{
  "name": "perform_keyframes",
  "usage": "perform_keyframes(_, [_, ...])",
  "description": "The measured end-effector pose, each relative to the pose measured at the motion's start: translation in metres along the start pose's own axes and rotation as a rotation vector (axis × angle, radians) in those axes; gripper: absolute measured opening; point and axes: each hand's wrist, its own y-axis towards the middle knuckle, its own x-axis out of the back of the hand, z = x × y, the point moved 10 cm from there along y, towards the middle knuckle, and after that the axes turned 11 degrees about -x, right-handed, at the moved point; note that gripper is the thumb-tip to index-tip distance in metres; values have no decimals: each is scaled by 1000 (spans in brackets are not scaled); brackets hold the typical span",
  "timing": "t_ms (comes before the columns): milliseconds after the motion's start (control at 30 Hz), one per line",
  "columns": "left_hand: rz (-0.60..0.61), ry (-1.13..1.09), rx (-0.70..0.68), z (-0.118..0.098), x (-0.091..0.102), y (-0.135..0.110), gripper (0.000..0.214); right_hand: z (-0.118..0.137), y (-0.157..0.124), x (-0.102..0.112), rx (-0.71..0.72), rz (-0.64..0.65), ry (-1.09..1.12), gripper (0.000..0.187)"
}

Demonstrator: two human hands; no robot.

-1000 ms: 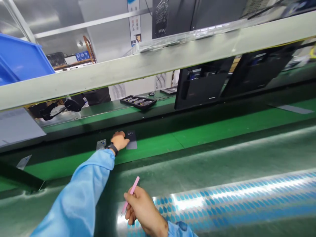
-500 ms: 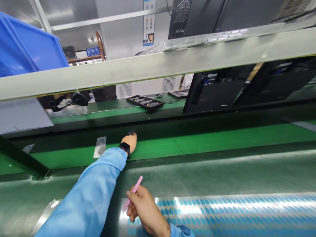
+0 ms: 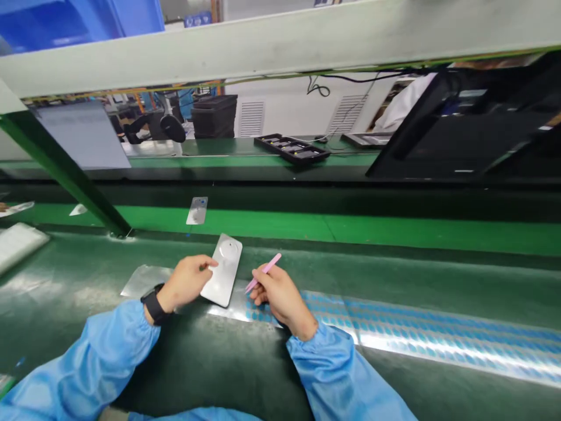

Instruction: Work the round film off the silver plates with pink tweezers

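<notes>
Head view, silver panel: a flat, phone-shaped silver panel [image 3: 225,278] is at the dark green work surface [image 3: 210,368], between the two hands, with a round ring near its far end.
Left hand: the left hand [image 3: 187,282] is at the left edge of the panel, with index finger and thumb slightly apart and the index fingertip over this edge; I cannot tell if the fingers grip it.
Right hand: the right hand [image 3: 280,292] pinches the pink tweezers [image 3: 265,272] between thumb and fingers, and their points are directed down and to the left, just beside the panel.
Sticker sheet: a long clear sheet with rows of blue dots [image 3: 394,330] goes from near the panel, below the right hand, toward the right.
Clear film: a piece of film [image 3: 144,280] lies to the left of the left hand.
Green belt: on the green belt [image 3: 280,227], beyond the work surface, a smaller-looking silver plate [image 3: 197,210] lies apart from the hands.
Farther back: a black tray [image 3: 291,149] stands near a dark monitor [image 3: 456,128].
</notes>
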Motion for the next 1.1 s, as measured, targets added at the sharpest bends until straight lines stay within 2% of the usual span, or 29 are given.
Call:
perform_keyframes(100, [91, -67, 50, 14, -33, -37, 30, 8, -3, 13, 52, -77, -143, 16])
perform_keyframes(200, [178, -9, 47, 11, -43, -51, 27, 7, -1, 20, 33, -146, -245, 14])
perform_keyframes(333, [137, 146, -52, -2, -31, -44, 17, 6, 3, 20, 40, -171, -278, 16])
perform_keyframes(400, [97, 149, -126, -9, -30, -35, 20, 7, 3, 19, 55, -174, -277, 15])
perform_keyframes(533, [135, 147, -172, -10, -48, -24, 40, 8, 2, 19, 60, -180, -275, 15])
perform_keyframes(700, [241, 94, -237, -10, -68, -23, 44, 5, 3, 18, 16, -189, -343, 15])
perform_keyframes(900, [267, 48, -303, -12, -69, -24, 41, 4, 6, 20, 21, -191, -360, 18])
perform_keyframes(1100, [249, 38, -318, -13, -72, -26, 43, 2, 0, 20, -57, -117, -240, 26])
